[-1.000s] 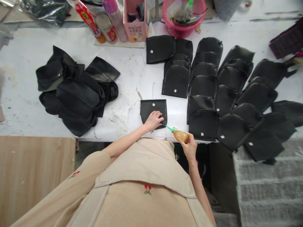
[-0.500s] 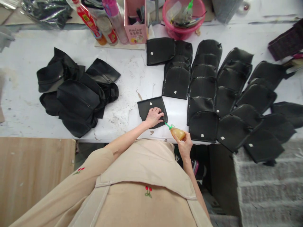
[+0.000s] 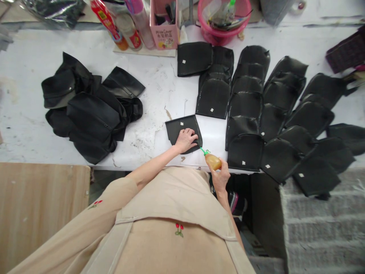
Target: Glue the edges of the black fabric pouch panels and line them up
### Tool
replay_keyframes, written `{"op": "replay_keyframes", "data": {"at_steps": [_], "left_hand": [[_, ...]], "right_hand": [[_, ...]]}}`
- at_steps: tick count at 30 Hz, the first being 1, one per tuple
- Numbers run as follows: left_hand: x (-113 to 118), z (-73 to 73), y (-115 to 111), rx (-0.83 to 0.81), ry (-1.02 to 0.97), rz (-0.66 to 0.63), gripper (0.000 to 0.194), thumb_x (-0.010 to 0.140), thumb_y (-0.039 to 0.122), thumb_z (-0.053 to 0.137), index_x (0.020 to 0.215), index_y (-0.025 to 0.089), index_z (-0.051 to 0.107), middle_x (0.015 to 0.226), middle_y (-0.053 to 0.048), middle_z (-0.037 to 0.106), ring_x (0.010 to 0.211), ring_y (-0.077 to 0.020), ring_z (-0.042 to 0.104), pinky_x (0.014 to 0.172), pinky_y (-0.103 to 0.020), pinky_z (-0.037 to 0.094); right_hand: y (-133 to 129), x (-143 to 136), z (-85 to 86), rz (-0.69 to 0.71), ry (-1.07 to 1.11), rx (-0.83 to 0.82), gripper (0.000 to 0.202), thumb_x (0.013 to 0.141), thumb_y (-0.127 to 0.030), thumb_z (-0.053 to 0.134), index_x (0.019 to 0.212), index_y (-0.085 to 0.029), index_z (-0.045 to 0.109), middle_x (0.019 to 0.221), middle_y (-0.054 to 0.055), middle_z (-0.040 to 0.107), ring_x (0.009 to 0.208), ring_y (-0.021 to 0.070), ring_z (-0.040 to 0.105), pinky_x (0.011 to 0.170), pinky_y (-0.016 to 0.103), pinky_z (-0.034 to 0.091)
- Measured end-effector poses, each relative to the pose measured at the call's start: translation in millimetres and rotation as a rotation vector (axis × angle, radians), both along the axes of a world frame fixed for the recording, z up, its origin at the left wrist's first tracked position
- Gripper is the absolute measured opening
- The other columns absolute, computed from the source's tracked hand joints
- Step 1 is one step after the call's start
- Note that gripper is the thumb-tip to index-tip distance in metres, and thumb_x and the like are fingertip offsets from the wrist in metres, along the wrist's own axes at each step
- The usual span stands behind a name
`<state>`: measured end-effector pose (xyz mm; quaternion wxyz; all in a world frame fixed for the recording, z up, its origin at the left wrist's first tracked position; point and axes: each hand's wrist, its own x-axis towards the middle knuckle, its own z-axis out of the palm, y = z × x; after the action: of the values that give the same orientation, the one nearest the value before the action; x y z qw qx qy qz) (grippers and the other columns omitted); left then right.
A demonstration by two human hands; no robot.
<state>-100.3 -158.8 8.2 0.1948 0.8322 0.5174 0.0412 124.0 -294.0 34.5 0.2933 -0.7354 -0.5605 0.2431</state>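
A black piece [image 3: 179,128] with a small pale tag lies flat near the table's front edge. My left hand [image 3: 186,141] rests on it with the fingers apart, pressing it down. My right hand [image 3: 220,176] is wrapped round a bottle [image 3: 213,162] of amber liquid, held tilted. The bottle's green nozzle meets the right edge of the black piece, close to my left fingertips. A thin shiny line runs along that edge.
Crumpled black pieces [image 3: 94,114] are heaped at the left. Overlapping rows of black pieces [image 3: 245,152] cover the right side. Behind stand bottles [image 3: 125,28], a pink box [image 3: 164,36] and a pink basin [image 3: 224,34].
The bottle in my right hand has shifted very slightly up and left with its nozzle along the edge. The whole view has moved a little; my left hand stays on the piece.
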Motion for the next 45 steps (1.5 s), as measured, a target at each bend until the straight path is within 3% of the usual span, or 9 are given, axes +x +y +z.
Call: {"op": "replay_keyframes", "data": {"at_steps": [11, 27, 31, 35, 39, 45], "left_hand": [[-0.6, -1.8, 3.4, -0.024, -0.030, 0.025, 0.028, 0.086, 0.035, 0.072, 0.112, 0.025, 0.068, 0.122, -0.011, 0.059, 0.117, -0.0321, 0.047, 0.091, -0.047, 0.037], [-0.7, -5.2, 3.9, -0.007, -0.027, 0.026, 0.030, 0.086, 0.037, 0.073, 0.113, 0.025, 0.068, 0.120, -0.011, 0.060, 0.118, -0.0319, 0.049, 0.094, -0.048, 0.038], [-12.0, -2.9, 4.2, -0.058, -0.050, -0.048, 0.043, 0.084, 0.035, 0.074, 0.124, 0.022, 0.065, 0.130, -0.014, 0.058, 0.126, -0.0329, 0.048, 0.100, -0.048, 0.040], [-32.8, -5.4, -3.9, -0.065, -0.082, -0.088, 0.058, 0.081, 0.035, 0.078, 0.134, 0.019, 0.060, 0.144, -0.018, 0.051, 0.140, -0.0351, 0.039, 0.114, -0.053, 0.031], [-45.7, -14.3, -14.6, -0.057, -0.076, -0.082, 0.062, 0.084, 0.036, 0.076, 0.140, 0.021, 0.056, 0.148, -0.017, 0.049, 0.144, -0.0336, 0.037, 0.118, -0.054, 0.028], [-46.1, -20.4, -15.5, -0.049, -0.086, -0.074, 0.063, 0.084, 0.036, 0.076, 0.141, 0.021, 0.055, 0.150, -0.017, 0.049, 0.145, -0.0323, 0.037, 0.120, -0.053, 0.027]], "right_hand": [[4.2, -11.2, 6.4, -0.091, -0.029, -0.006, 0.059, 0.083, -0.067, 0.064, 0.119, -0.020, 0.061, 0.112, 0.013, 0.069, 0.103, 0.0300, 0.066, 0.092, 0.045, 0.052], [-2.0, -13.8, 9.5, 0.002, 0.000, -0.043, 0.056, 0.084, -0.065, 0.063, 0.118, -0.021, 0.061, 0.111, 0.011, 0.070, 0.101, 0.0287, 0.067, 0.090, 0.043, 0.054], [-3.7, -12.6, 8.5, -0.014, 0.002, -0.037, 0.055, 0.084, -0.064, 0.064, 0.118, -0.021, 0.061, 0.113, 0.011, 0.071, 0.103, 0.0291, 0.067, 0.091, 0.042, 0.053], [-1.7, -11.3, 8.7, -0.013, 0.004, -0.040, 0.056, 0.083, -0.065, 0.065, 0.118, -0.020, 0.061, 0.112, 0.011, 0.071, 0.102, 0.0290, 0.067, 0.090, 0.042, 0.053], [-5.1, -15.2, 10.1, 0.019, 0.020, -0.063, 0.055, 0.083, -0.063, 0.065, 0.118, -0.021, 0.061, 0.112, 0.010, 0.070, 0.101, 0.0279, 0.067, 0.088, 0.040, 0.053], [-12.6, -21.2, 5.5, 0.090, 0.015, -0.077, 0.056, 0.082, -0.063, 0.066, 0.119, -0.021, 0.062, 0.110, 0.010, 0.071, 0.099, 0.0272, 0.068, 0.086, 0.039, 0.054]]}}
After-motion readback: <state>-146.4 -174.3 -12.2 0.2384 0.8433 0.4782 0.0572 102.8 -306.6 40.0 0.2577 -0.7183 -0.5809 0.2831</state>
